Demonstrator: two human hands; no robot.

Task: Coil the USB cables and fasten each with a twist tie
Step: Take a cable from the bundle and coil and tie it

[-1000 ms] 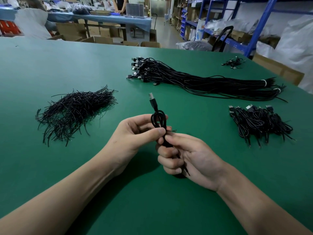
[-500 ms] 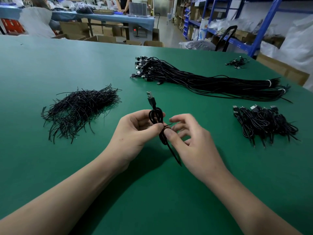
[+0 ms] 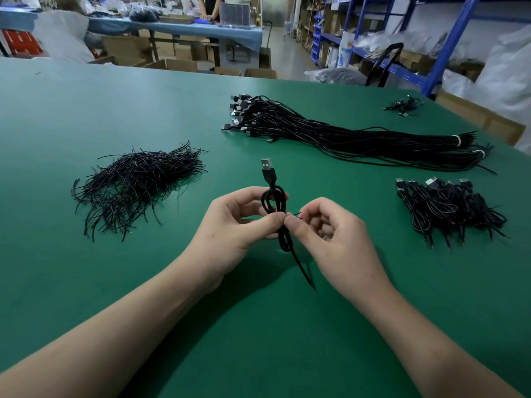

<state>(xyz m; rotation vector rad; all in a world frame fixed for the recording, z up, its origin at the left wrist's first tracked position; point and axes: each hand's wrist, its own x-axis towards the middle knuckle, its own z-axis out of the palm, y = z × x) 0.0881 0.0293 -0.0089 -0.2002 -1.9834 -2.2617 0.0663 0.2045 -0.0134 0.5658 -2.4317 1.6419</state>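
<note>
Above the green table (image 3: 86,282), the left hand (image 3: 230,234) pinches the coiled black USB cable (image 3: 274,202) at its middle, silver plug pointing up and away. The right hand (image 3: 330,234) pinches the thin black twist tie (image 3: 296,214) at the coil's waist. A heap of black twist ties (image 3: 138,185) lies left, tied cables (image 3: 448,205) right, straight cables (image 3: 344,133) beyond.

Even overhead light, soft shadows beneath the forearms on the green surface (image 3: 86,110); edges bend outward, background slightly soft.
</note>
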